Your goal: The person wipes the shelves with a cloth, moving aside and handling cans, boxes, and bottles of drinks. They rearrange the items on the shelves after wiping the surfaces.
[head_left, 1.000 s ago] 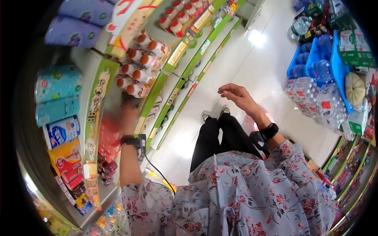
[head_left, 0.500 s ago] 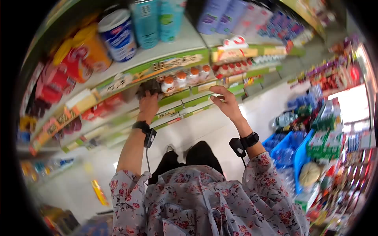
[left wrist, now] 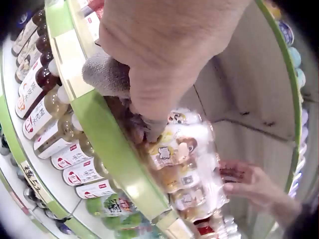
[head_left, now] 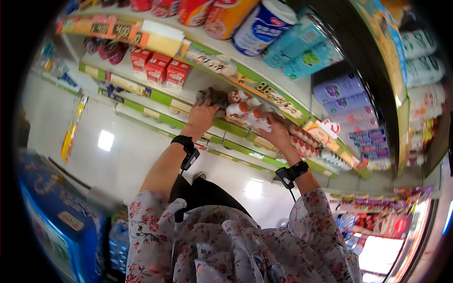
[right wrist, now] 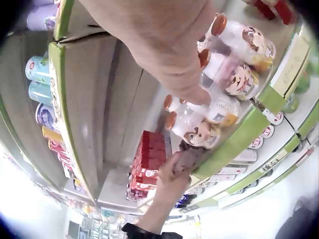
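Observation:
Small white bottles with orange caps [head_left: 238, 111], wrapped in clear plastic, stand on the middle shelf. My right hand [head_left: 277, 136] grips the pack at its right end, thumb in front and fingers toward the back. Close to the pack's left side, my left hand [head_left: 202, 118] holds a bunched grey-brown cloth [head_left: 214, 96] at the shelf's front edge. The left wrist view shows the cloth [left wrist: 107, 74] bulging out beside the fingers. In the right wrist view my right hand [right wrist: 164, 45] reaches over the bottles [right wrist: 197, 130], partly covering them.
Red boxes [head_left: 155, 68] stand left of the cloth on the same shelf. An upper shelf edge with price labels [head_left: 222, 66] overhangs the hands. Bottled drinks [left wrist: 70, 144] line the shelf below. A blue freezer cabinet [head_left: 61, 212] stands behind at the left.
My right hand has come from above the floor onto the bottle pack. My left hand stays with the cloth left of the bottles. The head view has turned toward the shelf.

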Demonstrator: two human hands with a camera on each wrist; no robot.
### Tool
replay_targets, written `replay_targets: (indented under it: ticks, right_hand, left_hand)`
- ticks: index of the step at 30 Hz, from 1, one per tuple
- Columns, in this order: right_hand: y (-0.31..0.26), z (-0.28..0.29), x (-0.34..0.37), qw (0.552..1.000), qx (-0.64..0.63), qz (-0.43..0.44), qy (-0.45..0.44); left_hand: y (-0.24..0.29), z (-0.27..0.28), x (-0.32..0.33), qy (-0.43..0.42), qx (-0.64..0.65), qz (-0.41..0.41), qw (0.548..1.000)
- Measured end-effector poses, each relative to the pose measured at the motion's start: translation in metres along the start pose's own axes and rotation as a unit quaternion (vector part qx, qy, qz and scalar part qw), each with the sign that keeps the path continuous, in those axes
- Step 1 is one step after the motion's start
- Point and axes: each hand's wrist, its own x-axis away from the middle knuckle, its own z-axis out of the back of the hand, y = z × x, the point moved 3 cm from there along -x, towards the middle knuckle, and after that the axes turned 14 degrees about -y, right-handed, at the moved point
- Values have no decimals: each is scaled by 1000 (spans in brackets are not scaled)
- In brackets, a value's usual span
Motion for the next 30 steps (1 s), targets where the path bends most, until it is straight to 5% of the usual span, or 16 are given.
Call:
replay_targets:
  ticks: [5, 9, 11, 20, 21, 22, 23, 24, 26, 30]
  right_hand:
    - [12, -18, -30, 991, 88, 105, 1]
    - [17, -22, -57, 987, 132, -35, -83]
    - [11, -20, -61, 986, 145, -7, -77]
    - [6, -22, -58, 986, 161, 23, -19]
    - [0, -21, -55, 987, 157, 17, -12]
    - [-2, -20, -58, 985, 168, 25, 30]
    - [-5, -20, -61, 981, 178, 33, 72]
    - [-6, -21, -67, 988, 128, 32, 74]
    - [-24, -16, -83, 998, -34, 24, 44]
    - [-84, -12, -130, 952, -295, 81, 0]
  left_hand:
    - [1, 30, 41, 115, 317, 80, 938]
    - [-15, 1, 100, 150, 524, 193, 816]
    - [-15, -1, 134, 157, 578, 256, 759]
    - [-56, -70, 290, 195, 521, 395, 731]
    - [-51, -74, 311, 225, 562, 409, 683]
    - [-52, -76, 330, 208, 510, 394, 736]
    - [-50, -74, 343, 202, 506, 405, 734]
    - [-47, -73, 356, 197, 502, 416, 733]
    - [-40, -54, 375, 209, 586, 484, 615]
    - [-48, -56, 389, 193, 602, 483, 606]
